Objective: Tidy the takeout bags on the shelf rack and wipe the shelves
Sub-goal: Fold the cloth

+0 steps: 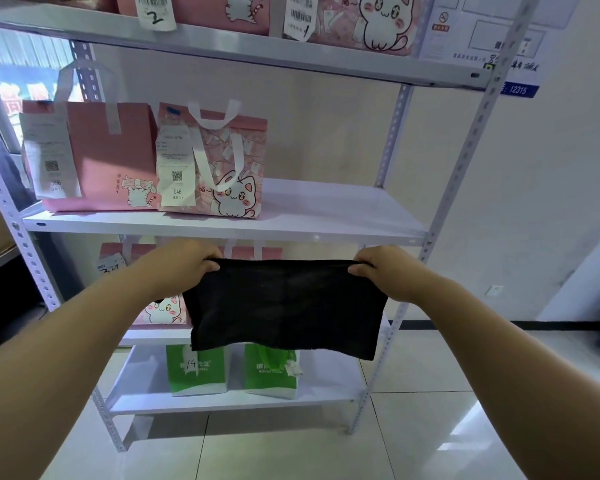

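Presently, the left hand [191, 261] and right hand [378, 268] each pinched a top corner of the black cloth [284, 306], stretched level, parallel to the middle shelf [326, 206] just above; its bare stretch lay nearer the right hand.

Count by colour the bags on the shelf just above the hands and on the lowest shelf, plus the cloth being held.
Pink bags: 2
Green bags: 2
Black cloth: 1
Total: 5
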`<state>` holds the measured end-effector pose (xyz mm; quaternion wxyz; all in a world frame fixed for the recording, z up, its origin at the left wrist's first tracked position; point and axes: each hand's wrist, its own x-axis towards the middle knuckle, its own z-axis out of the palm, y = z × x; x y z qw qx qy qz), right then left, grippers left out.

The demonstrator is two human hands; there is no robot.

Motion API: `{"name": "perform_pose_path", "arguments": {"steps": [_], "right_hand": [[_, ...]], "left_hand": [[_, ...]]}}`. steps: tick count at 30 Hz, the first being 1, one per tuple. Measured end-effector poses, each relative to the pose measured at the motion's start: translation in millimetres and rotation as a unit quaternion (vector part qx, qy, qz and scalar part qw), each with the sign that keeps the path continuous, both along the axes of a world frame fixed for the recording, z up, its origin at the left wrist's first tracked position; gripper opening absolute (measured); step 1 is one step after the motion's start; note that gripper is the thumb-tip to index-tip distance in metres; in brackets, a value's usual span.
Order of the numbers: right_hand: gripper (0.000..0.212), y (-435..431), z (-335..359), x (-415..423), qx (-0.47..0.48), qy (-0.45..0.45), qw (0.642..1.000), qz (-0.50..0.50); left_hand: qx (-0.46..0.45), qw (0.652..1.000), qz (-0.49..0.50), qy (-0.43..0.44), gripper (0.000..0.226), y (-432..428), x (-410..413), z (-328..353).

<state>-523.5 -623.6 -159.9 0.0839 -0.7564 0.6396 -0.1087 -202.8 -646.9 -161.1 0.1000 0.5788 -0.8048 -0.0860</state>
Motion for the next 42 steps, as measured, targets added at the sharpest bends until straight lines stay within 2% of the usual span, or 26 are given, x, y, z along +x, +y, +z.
{"name": "perform_pose_path", "arguments": {"steps": [3, 10, 15, 20, 25, 28, 32, 34, 36, 39, 41, 42], "right_hand": [[0.031, -2.0, -4.8, 1.1, 0.022, -0.043, 0.998, -0.033], [0.031, -4.2, -23.2, 24.5, 0.063, -0.151, 0.981, -0.106], [0.017, -1.0, -28.8, 54.6, 0.12, -0.259, 0.956, -0.06], [0.018, 2.2, -31.1, 71.6, 0.146, -0.302, 0.942, -0.016], [0.028, 4.4, -30.7, 76.0, 0.146, -0.307, 0.94, 0.026], [0.032, 6.2, -31.6, 75.1, 0.148, -0.308, 0.938, 0.054], [0.032, 10.4, -28.8, 77.1, 0.118, -0.244, 0.957, 0.101], [0.032, 10.4, -27.5, 80.4, 0.085, -0.207, 0.969, 0.109], [0.028, 6.3, -31.0, 83.3, 0.04, -0.154, 0.981, 0.113], [0.009, -1.9, -35.5, 83.2, -0.013, -0.109, 0.989, 0.103], [0.022, -4.8, -33.4, 80.1, -0.015, -0.117, 0.99, 0.078], [0.029, -5.6, -31.1, 78.2, -0.009, -0.128, 0.99, 0.064]], "left_hand": [[0.032, 0.999, -0.001, 0.025, 0.023, 0.8, -4.8, -3.6], [0.086, 0.986, 0.036, 0.137, 0.012, 6.9, -29.3, -25.4], [0.162, 0.951, 0.012, 0.263, 0.007, 15.5, -54.4, -35.6], [0.259, 0.881, 0.021, 0.395, 0.008, 20.1, -70.4, -34.1], [0.248, 0.876, 0.026, 0.414, 0.012, 18.2, -72.0, -36.2], [0.275, 0.845, 0.027, 0.458, 0.018, 18.2, -72.9, -34.6], [0.295, 0.811, 0.032, 0.505, 0.025, 15.0, -74.8, -30.1], [0.296, 0.813, 0.024, 0.501, 0.029, 13.0, -76.8, -27.0], [0.283, 0.837, 0.013, 0.467, 0.024, 11.6, -79.3, -23.4], [0.263, 0.873, 0.004, 0.41, 0.017, 7.2, -79.6, -20.6], [0.25, 0.883, -0.005, 0.397, 0.018, 2.7, -76.4, -23.0], [0.223, 0.899, -0.017, 0.377, 0.02, 1.0, -74.0, -24.8]]}}
